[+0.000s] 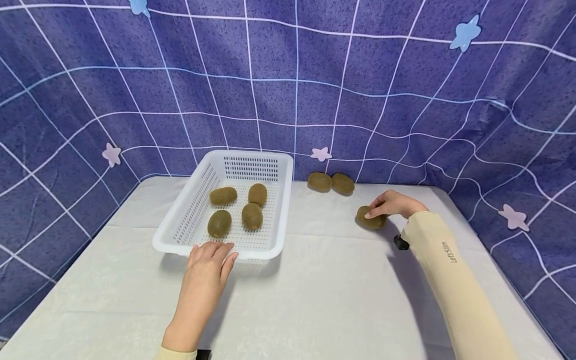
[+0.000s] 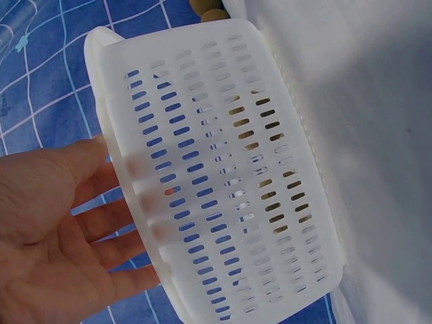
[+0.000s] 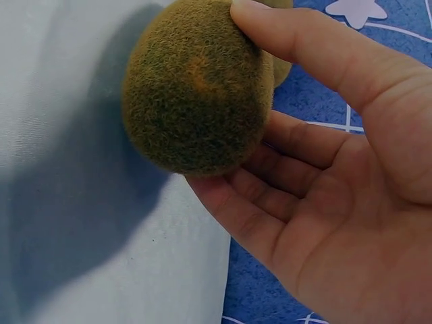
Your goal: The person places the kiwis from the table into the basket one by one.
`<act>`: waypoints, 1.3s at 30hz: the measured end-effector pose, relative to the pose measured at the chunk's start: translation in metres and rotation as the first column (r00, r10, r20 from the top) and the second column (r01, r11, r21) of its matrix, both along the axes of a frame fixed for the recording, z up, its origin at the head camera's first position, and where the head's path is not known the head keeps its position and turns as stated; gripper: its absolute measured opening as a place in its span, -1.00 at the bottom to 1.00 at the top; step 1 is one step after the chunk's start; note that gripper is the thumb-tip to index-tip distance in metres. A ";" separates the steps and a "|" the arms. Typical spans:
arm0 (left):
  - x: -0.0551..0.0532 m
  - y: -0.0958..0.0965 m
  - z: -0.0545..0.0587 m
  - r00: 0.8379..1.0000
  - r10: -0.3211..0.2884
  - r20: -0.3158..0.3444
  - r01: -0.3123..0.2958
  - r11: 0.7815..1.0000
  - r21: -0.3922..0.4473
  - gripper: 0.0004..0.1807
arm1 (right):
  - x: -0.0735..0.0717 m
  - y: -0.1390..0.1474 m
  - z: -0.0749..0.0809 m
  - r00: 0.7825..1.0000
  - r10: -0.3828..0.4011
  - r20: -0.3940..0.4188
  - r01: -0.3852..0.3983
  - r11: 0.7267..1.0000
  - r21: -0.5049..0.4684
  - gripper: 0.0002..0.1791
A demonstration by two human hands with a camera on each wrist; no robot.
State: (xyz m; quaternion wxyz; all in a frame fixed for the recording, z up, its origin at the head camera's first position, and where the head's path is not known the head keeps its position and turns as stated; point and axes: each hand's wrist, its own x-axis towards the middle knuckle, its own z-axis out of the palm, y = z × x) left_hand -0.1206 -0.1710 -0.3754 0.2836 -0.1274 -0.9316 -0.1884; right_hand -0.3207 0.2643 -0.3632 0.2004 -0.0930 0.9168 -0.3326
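Observation:
My right hand holds a brown fuzzy kiwi at the right of the table. In the right wrist view, the thumb lies on one side of this kiwi and the fingers on the other. My left hand rests its fingers on the near rim of a white plastic basket. Their tips show faintly through the basket's slotted wall in the left wrist view. Inside the basket lie several kiwis, apart from the held one.
Two more kiwis lie side by side near the table's back edge, right of the basket. A white cloth covers the table. Behind and at both sides hangs a blue-purple curtain with a grid and stars.

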 end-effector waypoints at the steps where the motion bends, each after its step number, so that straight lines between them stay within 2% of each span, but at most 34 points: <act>1: 0.000 0.000 0.000 1.000 0.000 -0.001 0.000 1.000 0.000 -0.73 | 0.000 0.000 0.000 1.000 -0.003 0.001 0.003 1.000 -0.004 -0.49; 16: 0.001 0.000 0.002 1.000 -0.002 0.004 0.002 1.000 0.008 -0.74 | 0.003 -0.006 0.013 1.000 -0.003 -0.008 0.003 1.000 0.000 -0.57; 25: 0.002 0.000 0.002 1.000 0.000 0.020 0.000 1.000 0.010 -0.73 | 0.003 -0.014 0.016 1.000 -0.025 0.012 0.026 0.998 -0.058 -0.49; 31: 0.001 0.000 0.002 1.000 0.003 0.026 -0.003 1.000 0.005 -0.73 | 0.003 -0.023 0.023 0.999 -0.037 0.020 0.039 0.992 -0.116 -0.53; 39: 0.000 0.000 0.001 1.000 0.002 0.009 -0.002 1.000 0.006 -0.74 | 0.001 -0.034 0.030 0.999 -0.045 0.028 0.049 0.986 -0.158 -0.47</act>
